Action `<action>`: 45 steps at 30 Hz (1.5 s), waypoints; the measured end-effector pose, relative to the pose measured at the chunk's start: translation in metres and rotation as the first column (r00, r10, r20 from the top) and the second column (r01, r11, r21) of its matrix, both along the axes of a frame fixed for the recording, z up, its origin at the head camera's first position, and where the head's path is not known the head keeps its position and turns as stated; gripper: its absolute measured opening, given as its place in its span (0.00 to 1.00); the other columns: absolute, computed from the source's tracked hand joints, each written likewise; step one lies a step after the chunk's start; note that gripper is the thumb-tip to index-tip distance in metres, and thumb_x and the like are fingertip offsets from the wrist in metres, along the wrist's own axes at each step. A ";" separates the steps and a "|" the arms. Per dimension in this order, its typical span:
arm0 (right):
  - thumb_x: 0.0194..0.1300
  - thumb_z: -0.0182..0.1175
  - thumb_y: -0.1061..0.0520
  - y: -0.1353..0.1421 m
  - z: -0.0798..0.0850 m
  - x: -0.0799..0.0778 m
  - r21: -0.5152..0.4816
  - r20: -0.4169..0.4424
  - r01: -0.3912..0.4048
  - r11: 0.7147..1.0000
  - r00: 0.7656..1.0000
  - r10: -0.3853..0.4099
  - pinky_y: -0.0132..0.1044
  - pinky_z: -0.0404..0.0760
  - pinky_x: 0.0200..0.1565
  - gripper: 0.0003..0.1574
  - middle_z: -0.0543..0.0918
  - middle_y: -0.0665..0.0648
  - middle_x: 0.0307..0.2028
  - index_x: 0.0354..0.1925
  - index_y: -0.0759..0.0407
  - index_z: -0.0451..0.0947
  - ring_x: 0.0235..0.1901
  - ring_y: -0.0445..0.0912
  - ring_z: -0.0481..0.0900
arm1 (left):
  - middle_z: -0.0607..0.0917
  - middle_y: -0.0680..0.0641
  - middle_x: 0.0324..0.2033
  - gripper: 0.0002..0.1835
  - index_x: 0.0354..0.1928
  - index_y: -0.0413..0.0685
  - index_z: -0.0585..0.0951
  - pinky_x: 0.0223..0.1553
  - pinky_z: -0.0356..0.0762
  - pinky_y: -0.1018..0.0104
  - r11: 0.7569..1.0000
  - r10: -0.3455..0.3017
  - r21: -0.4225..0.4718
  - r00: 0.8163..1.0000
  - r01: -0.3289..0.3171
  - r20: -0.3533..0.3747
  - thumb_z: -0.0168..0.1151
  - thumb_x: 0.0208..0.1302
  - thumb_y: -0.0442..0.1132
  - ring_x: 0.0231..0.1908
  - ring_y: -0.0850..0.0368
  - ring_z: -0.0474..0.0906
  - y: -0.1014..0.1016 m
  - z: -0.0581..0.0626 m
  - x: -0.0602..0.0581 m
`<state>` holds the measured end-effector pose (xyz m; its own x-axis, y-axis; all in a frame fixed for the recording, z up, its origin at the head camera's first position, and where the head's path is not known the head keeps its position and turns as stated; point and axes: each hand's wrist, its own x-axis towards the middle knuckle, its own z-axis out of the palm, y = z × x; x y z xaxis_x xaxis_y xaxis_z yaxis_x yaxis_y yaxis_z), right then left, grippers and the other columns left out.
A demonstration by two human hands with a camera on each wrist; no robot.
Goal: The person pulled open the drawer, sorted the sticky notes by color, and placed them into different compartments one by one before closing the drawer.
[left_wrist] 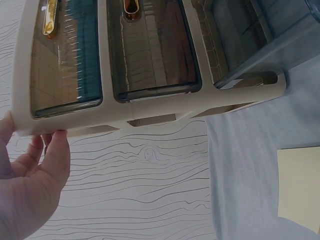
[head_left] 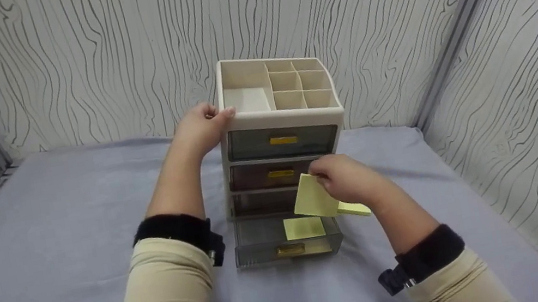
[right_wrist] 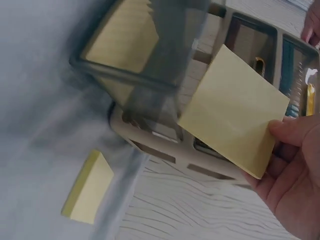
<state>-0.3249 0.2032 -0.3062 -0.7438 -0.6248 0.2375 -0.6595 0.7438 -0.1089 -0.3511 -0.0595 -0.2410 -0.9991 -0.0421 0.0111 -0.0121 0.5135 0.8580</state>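
Observation:
A white desktop drawer organizer (head_left: 290,116) with tinted drawers stands on the cloth. My left hand (head_left: 200,129) grips its upper left edge, the thumb at the front rim. The bottom drawer (head_left: 259,255) is pulled out, and a yellow sticky note pad (head_left: 304,227) lies in it. My right hand (head_left: 348,177) pinches a square yellow sticky note pad (right_wrist: 232,112) by one side, above and right of that drawer. Another, thicker sticky note pad (right_wrist: 89,192) lies on the cloth right of the organizer, partly hidden by my right hand in the head view.
A light blue-grey cloth (head_left: 71,252) covers the table. Wood-grain-patterned walls (head_left: 118,50) rise behind and at both sides. The organizer's top has a large compartment (head_left: 246,99) and several small ones (head_left: 285,81). The upper drawers (head_left: 282,140) are closed.

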 end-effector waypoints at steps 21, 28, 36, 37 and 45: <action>0.60 0.48 0.68 -0.026 -0.029 0.006 0.142 0.172 -0.002 0.990 0.985 -0.022 0.40 0.72 0.31 0.11 0.73 0.50 0.23 0.29 0.60 0.76 0.25 0.44 0.70 | 0.76 0.45 0.49 0.22 0.45 0.46 0.71 0.52 0.68 0.53 1.000 -0.010 0.003 1.000 0.010 -0.008 0.50 0.64 0.57 0.48 0.50 0.71 -0.001 -0.001 0.002; 0.59 0.48 0.68 -0.028 -0.039 0.005 0.196 0.235 0.043 0.980 0.968 -0.089 0.38 0.65 0.27 0.12 0.66 0.48 0.19 0.24 0.58 0.74 0.22 0.44 0.64 | 0.76 0.45 0.49 0.23 0.46 0.46 0.72 0.52 0.68 0.54 1.000 -0.009 0.002 1.000 0.009 -0.014 0.50 0.64 0.58 0.48 0.51 0.72 -0.001 -0.001 0.003; 0.59 0.52 0.66 -0.029 -0.048 0.003 0.192 0.176 0.076 0.978 0.978 -0.111 0.39 0.72 0.30 0.06 0.72 0.49 0.24 0.31 0.55 0.70 0.26 0.44 0.69 | 0.76 0.45 0.48 0.21 0.44 0.46 0.71 0.52 0.67 0.53 1.000 -0.013 -0.001 1.000 0.013 -0.021 0.50 0.64 0.57 0.48 0.51 0.72 -0.001 -0.001 0.002; 0.60 0.52 0.65 -0.029 -0.050 0.003 0.193 0.170 0.079 0.978 0.979 -0.112 0.40 0.71 0.30 0.06 0.72 0.49 0.24 0.31 0.54 0.69 0.26 0.44 0.69 | 0.76 0.45 0.48 0.21 0.44 0.46 0.71 0.52 0.67 0.53 1.000 -0.013 0.001 1.000 0.013 -0.022 0.50 0.64 0.57 0.48 0.51 0.72 -0.001 -0.001 0.001; 0.58 0.53 0.65 -0.033 -0.057 0.001 0.215 0.127 0.091 0.972 0.985 -0.120 0.41 0.70 0.31 0.04 0.70 0.50 0.23 0.28 0.57 0.70 0.25 0.46 0.67 | 0.76 0.46 0.48 0.22 0.45 0.47 0.71 0.53 0.67 0.51 1.000 -0.014 0.001 1.000 0.014 -0.007 0.50 0.64 0.58 0.49 0.50 0.71 -0.001 -0.001 0.002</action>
<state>-0.3235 0.1698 -0.3637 -0.8245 -0.5659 0.0014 -0.5657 0.8241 -0.0291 -0.3491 -0.0608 -0.2416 -0.9994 -0.0285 0.0176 0.0005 0.5125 0.8587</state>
